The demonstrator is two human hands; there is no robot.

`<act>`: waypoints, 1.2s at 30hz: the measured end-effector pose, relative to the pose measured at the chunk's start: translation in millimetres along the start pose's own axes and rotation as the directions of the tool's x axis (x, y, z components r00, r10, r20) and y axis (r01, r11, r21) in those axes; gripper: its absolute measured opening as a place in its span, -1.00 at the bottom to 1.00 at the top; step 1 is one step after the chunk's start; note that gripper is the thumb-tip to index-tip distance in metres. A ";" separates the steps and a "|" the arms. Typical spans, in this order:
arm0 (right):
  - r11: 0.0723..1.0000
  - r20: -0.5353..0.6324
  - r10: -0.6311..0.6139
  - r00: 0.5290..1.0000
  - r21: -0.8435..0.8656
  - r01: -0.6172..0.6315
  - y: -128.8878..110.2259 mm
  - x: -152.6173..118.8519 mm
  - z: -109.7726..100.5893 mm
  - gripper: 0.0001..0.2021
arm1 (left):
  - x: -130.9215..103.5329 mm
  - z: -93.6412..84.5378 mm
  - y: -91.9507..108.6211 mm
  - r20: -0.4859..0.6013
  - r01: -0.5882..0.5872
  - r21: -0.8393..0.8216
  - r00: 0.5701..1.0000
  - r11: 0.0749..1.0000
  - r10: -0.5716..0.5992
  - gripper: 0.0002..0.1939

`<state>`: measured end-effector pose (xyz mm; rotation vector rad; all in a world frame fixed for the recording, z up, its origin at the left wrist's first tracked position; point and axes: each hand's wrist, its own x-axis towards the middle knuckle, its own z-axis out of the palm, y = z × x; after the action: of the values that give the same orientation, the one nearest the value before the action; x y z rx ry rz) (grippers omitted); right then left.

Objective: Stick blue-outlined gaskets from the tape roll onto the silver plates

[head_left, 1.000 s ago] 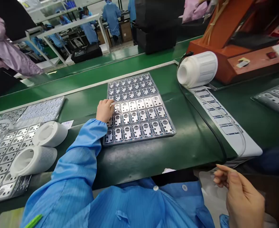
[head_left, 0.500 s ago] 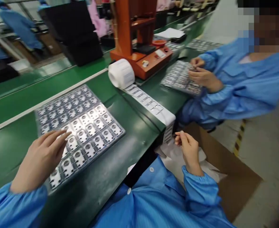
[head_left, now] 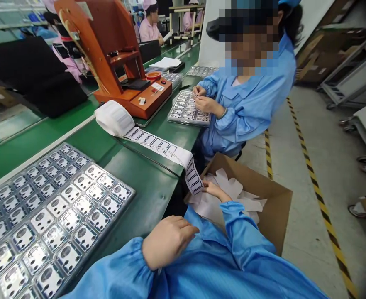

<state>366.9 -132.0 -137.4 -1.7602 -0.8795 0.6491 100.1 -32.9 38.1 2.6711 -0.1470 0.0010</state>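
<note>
My right hand (head_left: 215, 191) grips the hanging end of a white label strip (head_left: 193, 174) beyond the table edge, its fingertips partly behind the strip. Dark-outlined labels run along this strip, which unwinds from a white roll (head_left: 114, 118) lying on the table. My left hand (head_left: 169, 241) is in front of my chest, back upward, fingers loosely bent and pointing right; its palm and thumb are hidden, and nothing shows in it. To its left, a clear plastic tray (head_left: 132, 195) holds rows of small silver-white plates with round dark holes.
An orange press-like machine (head_left: 120, 79) stands behind the roll. A co-worker in blue (head_left: 248, 99) handles a small piece above another tray (head_left: 173, 121). Below my right hand, a cardboard box (head_left: 276, 207) holds crumpled white paper. A thin black cable (head_left: 152, 158) crosses the table.
My view has swung right. My left hand has left the tray and come in front of my chest. My right hand has taken hold of the end of the label strip.
</note>
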 end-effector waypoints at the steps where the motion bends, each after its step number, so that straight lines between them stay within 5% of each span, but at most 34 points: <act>1: 1.000 0.039 0.021 0.999 0.022 -0.022 2.7 -7.3 -2.9 -0.69 | 6.5 6.9 -2.5 0.083 0.017 -0.069 0.997 0.997 -0.011 -0.67; 5: 0.989 0.086 0.053 0.995 0.131 -0.064 10.5 -29.0 -14.1 -0.57 | 34.8 26.7 -12.4 0.254 0.310 -0.295 0.937 0.904 -0.238 -0.52; 11: 0.968 -0.067 -0.007 0.998 0.252 0.024 -7.0 -52.5 -15.1 -0.26 | 78.3 49.4 -24.7 0.231 0.557 -0.361 0.831 0.748 -0.507 -0.12; 14: 0.970 -0.109 -0.050 0.993 0.230 0.074 -24.9 -59.7 -10.8 -0.37 | 90.7 56.5 -29.2 0.134 0.499 -0.608 0.831 0.617 -0.540 -0.18; 17: 0.980 -0.144 -0.089 0.986 0.165 0.112 -41.1 -63.6 -9.5 -0.51 | 93.7 58.2 -32.6 0.024 0.420 -0.722 0.809 0.550 -0.587 -0.48; 20: 0.988 -0.186 -0.128 0.974 0.065 0.143 -53.5 -65.1 -11.9 -0.62 | 90.7 56.1 -33.6 -0.003 0.427 -0.712 0.791 0.557 -0.611 -0.70; 30: 0.938 -0.246 -0.318 0.916 -0.225 0.266 -83.4 -70.0 -31.7 -0.65 | 88.9 54.9 -32.4 -0.066 0.384 -0.722 0.790 0.576 -0.610 -0.80; 36: 0.707 -0.063 -0.470 0.880 -0.624 0.333 -114.2 -73.6 -45.8 -0.72 | 86.9 54.2 -31.2 -0.067 0.397 -0.674 0.807 0.623 -0.587 -0.75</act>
<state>329.1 -192.3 -12.9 -2.0332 -1.3653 -0.1532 188.4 -38.5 -22.1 1.9073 0.6036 0.1338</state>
